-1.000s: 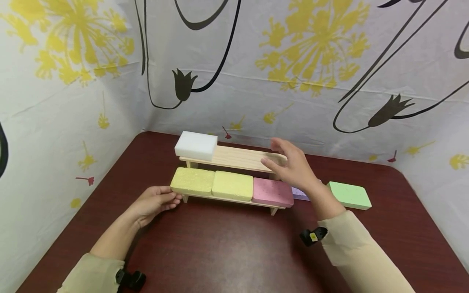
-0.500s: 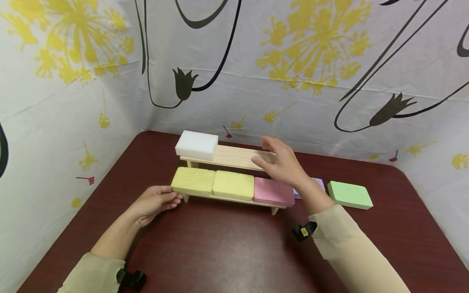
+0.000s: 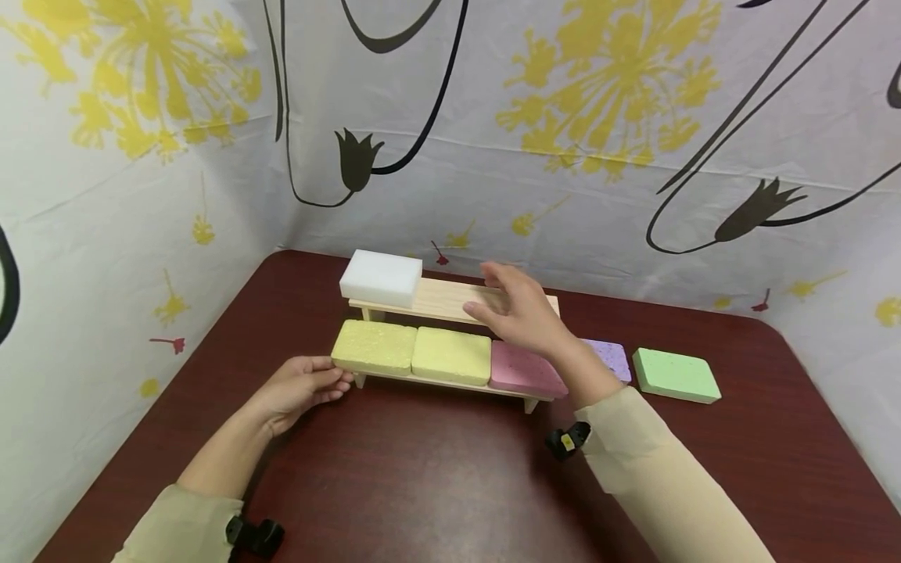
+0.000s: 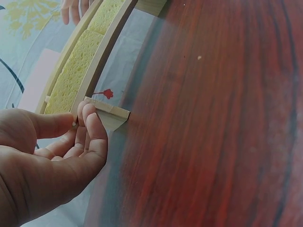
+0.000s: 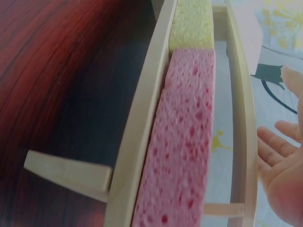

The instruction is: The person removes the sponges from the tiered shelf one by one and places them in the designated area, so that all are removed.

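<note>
A two-tier wooden shelf point(image 3: 443, 298) stands on the table. Two yellow sponges point(image 3: 375, 344) and a pink sponge point(image 3: 517, 369) lie in a row along its lower tier. On the upper tier's left end sits a white foam block point(image 3: 380, 279). My left hand point(image 3: 299, 392) pinches the lower tier's left end between thumb and fingers, as the left wrist view shows at the board's corner. With nothing in it, my right hand point(image 3: 524, 313) hovers over the upper tier, fingers spread and loosely bent. Its wrist overlaps the pink sponge in the head view.
Right of the shelf, a purple sponge point(image 3: 611, 360) lies on the dark red table point(image 3: 422, 477), partly behind the right arm. Farther right is a green sponge point(image 3: 676, 375). A patterned cloth point(image 3: 457, 180) hangs behind and along both sides.
My right hand has moved left along the upper tier, uncovering more of the purple sponge. The left hand stays at the shelf's left end.
</note>
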The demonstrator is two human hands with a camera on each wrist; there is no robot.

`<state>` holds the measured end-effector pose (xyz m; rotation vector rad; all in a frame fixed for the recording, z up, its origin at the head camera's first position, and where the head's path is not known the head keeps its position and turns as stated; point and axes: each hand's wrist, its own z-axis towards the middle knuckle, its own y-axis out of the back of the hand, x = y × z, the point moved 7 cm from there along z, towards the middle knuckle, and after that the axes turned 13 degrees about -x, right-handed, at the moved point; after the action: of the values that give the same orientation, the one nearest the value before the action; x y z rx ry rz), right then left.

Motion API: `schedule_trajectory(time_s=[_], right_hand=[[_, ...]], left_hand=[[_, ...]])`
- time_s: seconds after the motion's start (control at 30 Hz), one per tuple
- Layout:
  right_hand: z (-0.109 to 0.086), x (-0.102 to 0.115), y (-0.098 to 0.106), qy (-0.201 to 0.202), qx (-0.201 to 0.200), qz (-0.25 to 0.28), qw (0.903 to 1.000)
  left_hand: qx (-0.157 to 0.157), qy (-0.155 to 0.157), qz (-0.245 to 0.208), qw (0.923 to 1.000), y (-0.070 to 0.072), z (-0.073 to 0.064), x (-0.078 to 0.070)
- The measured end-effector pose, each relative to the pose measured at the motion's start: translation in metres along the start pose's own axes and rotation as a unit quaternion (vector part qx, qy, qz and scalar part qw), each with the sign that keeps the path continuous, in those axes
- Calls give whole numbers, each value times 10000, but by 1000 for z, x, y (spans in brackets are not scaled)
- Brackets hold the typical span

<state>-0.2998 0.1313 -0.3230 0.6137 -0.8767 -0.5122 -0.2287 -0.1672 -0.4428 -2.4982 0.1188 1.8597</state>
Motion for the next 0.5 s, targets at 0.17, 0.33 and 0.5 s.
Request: schedule_trajectory(time_s=[0.17, 0.33, 0.5], right_hand=[[3, 2, -9, -73, 120, 111, 9998], [6, 5, -15, -183, 242, 138, 9994], [9, 11, -20, -144, 280, 157, 9994]], left_hand=[[-37, 47, -8, 10000, 1, 0, 0], [-42, 42, -33, 10000, 1, 1, 0], [-40, 19, -3, 10000, 1, 1, -1]])
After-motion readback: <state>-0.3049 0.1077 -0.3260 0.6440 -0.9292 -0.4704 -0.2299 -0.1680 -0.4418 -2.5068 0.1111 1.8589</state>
